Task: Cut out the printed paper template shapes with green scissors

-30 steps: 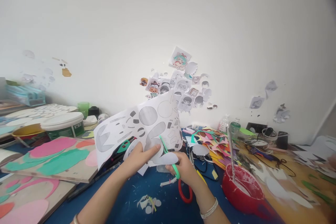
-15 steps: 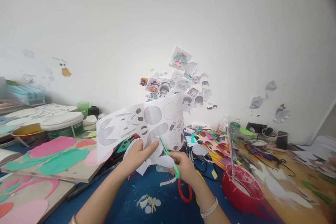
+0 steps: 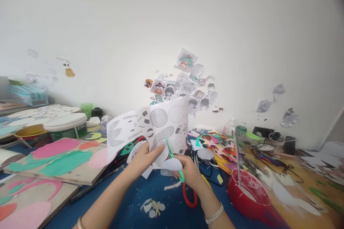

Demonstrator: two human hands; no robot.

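A large curled sheet of white paper [image 3: 134, 127], printed with grey ovals and small shapes, stands in front of me. My left hand [image 3: 146, 157] pinches its lower edge, thumb on top. My right hand [image 3: 186, 168] has its fingers through the handle of green scissors [image 3: 171, 154], whose blades point up and away into the paper beside my left thumb. A partly cut rounded flap [image 3: 172, 165] curls down over the scissors and hides part of them. Below my right hand, red scissor-like handles [image 3: 189, 196] lie on the blue table surface [image 3: 118, 204].
A red pot [image 3: 248, 193] with a stirring stick stands at the right. Coloured paper scraps [image 3: 215, 148] are heaped behind it. On the left are boards with pink and green cut-outs [image 3: 67, 162] and a white-lidded tub [image 3: 66, 125]. Small paper bits [image 3: 153, 207] lie in front.
The sheet's left end has swung rightward and the flap hangs slightly further right. Both hands keep nearly the same place and grip, while the view has shifted a little.
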